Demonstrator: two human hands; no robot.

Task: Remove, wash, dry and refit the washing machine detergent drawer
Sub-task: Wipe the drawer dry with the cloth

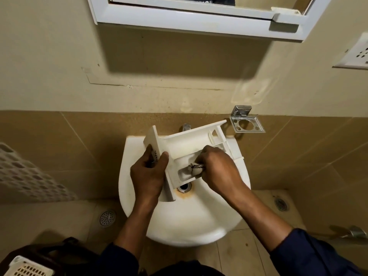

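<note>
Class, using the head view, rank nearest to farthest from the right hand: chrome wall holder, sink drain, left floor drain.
1. Sink drain, just left of the right hand.
2. Chrome wall holder, on the wall, right.
3. Left floor drain, far left below.

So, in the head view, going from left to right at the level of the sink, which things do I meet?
White perforated basket → floor drain → left hand → cloth → right hand → second floor drain. The detergent drawer spans both hands, so I leave it out.
</note>
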